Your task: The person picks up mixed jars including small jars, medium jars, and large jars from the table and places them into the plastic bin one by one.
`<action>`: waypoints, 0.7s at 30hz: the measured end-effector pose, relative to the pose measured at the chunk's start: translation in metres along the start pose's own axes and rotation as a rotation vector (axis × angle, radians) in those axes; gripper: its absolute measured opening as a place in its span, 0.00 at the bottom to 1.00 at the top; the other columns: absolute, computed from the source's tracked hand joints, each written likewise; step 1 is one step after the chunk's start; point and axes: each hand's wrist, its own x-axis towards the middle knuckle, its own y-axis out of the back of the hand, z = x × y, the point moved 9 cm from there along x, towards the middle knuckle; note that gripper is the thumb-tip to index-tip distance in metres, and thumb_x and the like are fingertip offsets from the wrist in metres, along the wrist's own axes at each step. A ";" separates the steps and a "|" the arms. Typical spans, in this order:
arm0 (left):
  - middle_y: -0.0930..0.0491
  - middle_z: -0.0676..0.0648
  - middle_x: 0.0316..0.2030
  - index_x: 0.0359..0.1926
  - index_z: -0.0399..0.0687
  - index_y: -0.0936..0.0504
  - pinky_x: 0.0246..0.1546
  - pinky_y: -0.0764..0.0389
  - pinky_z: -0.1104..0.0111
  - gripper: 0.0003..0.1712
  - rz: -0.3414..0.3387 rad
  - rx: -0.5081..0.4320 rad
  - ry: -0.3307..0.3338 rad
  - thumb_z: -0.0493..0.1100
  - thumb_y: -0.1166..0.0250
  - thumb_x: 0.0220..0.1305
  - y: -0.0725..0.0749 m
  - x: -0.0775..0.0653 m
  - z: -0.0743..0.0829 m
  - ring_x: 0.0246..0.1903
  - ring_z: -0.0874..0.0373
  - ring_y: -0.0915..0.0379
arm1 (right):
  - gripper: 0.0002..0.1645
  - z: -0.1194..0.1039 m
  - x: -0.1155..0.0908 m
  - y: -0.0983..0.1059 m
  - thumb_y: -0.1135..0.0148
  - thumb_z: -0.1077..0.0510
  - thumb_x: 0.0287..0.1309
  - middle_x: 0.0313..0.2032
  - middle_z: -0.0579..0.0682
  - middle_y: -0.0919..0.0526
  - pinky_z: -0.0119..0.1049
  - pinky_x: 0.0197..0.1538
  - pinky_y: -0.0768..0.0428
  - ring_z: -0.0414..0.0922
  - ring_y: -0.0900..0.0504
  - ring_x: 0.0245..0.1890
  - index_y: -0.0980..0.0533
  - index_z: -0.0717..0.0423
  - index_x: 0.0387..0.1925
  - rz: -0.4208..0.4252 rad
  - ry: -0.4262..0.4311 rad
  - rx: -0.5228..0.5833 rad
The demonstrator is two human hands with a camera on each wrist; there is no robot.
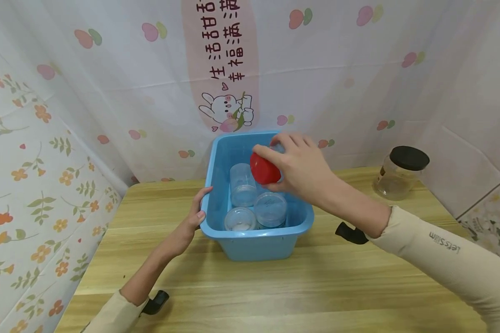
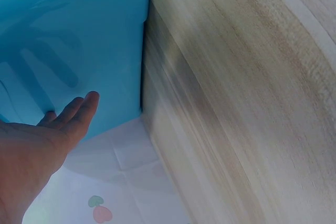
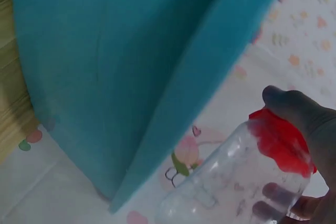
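A blue plastic bin [image 1: 256, 247] stands on the table with several clear plastic jars inside, among them a tall jar [image 1: 242, 178], a round-topped jar [image 1: 271, 210] and a smaller one [image 1: 240, 219]. Over the bin's right side, my right hand [image 1: 302, 169] grips a clear jar with a red lid [image 1: 264, 169]; the right wrist view shows its transparent body [image 3: 220, 182] tilted, with fingers behind it. My left hand [image 1: 190, 217] touches the bin's left rim, its fingers [image 2: 79, 114] fairly straight against the outer wall in the left wrist view.
A clear jar with a black lid [image 1: 408, 158] stands at the back right of the wooden table [image 1: 341, 286]. Behind the bin hangs a patterned white curtain [image 1: 150, 101], and a floral cloth [image 1: 37, 203] hangs on the left. Black straps [image 1: 352, 233] stick out near the wrists.
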 end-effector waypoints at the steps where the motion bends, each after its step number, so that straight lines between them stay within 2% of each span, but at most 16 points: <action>1: 0.69 0.38 0.76 0.79 0.62 0.61 0.57 0.38 0.34 0.35 -0.001 0.000 -0.001 0.58 0.65 0.76 0.000 0.000 0.000 0.69 0.29 0.54 | 0.48 -0.003 0.000 -0.002 0.14 0.44 0.37 0.54 0.62 0.24 0.56 0.49 0.21 0.61 0.24 0.52 0.25 0.47 0.63 0.002 0.013 -0.022; 8: 0.69 0.37 0.76 0.79 0.61 0.61 0.57 0.38 0.34 0.35 -0.003 -0.003 -0.014 0.58 0.65 0.76 0.000 0.000 0.001 0.69 0.28 0.55 | 0.51 -0.018 0.000 -0.010 0.13 0.45 0.35 0.56 0.62 0.24 0.55 0.50 0.20 0.61 0.26 0.55 0.26 0.48 0.63 0.003 0.062 -0.111; 16: 0.69 0.37 0.77 0.79 0.61 0.61 0.57 0.39 0.33 0.35 -0.005 0.002 -0.013 0.58 0.65 0.77 -0.001 0.000 0.002 0.69 0.29 0.55 | 0.51 -0.020 -0.003 -0.014 0.13 0.46 0.35 0.57 0.62 0.24 0.56 0.52 0.22 0.61 0.27 0.57 0.26 0.48 0.64 -0.002 0.093 -0.097; 18: 0.69 0.37 0.77 0.79 0.61 0.61 0.57 0.39 0.33 0.35 -0.003 0.000 -0.010 0.58 0.65 0.77 -0.001 0.000 0.002 0.69 0.28 0.55 | 0.54 -0.020 -0.004 -0.015 0.14 0.41 0.35 0.61 0.62 0.26 0.58 0.55 0.24 0.61 0.29 0.60 0.27 0.46 0.67 -0.006 0.107 -0.089; 21: 0.70 0.38 0.77 0.79 0.61 0.61 0.57 0.40 0.31 0.35 -0.001 -0.001 -0.003 0.58 0.65 0.76 -0.001 0.000 0.002 0.69 0.28 0.55 | 0.64 -0.019 -0.006 -0.017 0.18 0.29 0.33 0.71 0.62 0.36 0.62 0.62 0.32 0.63 0.35 0.67 0.33 0.43 0.73 -0.034 0.131 -0.069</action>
